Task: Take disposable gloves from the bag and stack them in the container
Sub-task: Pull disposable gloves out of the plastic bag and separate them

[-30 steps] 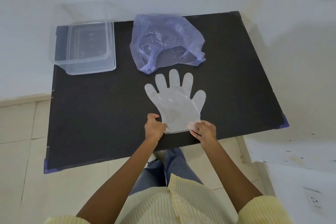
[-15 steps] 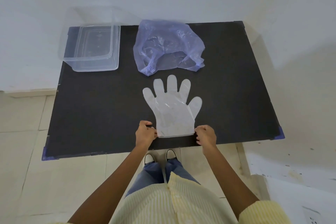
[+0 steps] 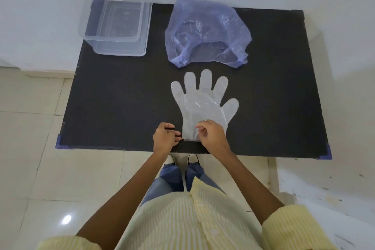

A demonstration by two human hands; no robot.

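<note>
Glove [image 3: 203, 105] is pinched at its cuff by curled left hand [image 3: 164, 138] and right hand [image 3: 213, 135]; it lies flat, fingers pointing long-ways toward the bag [image 3: 207, 30].

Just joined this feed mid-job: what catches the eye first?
A clear glove lies spread flat on the table, the left hand and right hand at its cuff by the near edge. Behind it sits a purple bag; a clear container stands at the far left corner.

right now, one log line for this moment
clear plastic glove: flat on black table; right hand: pinching cuff; left hand: at cuff edge, grip unclear; clear plastic container: far left; purple plastic bag: beyond glove
</note>
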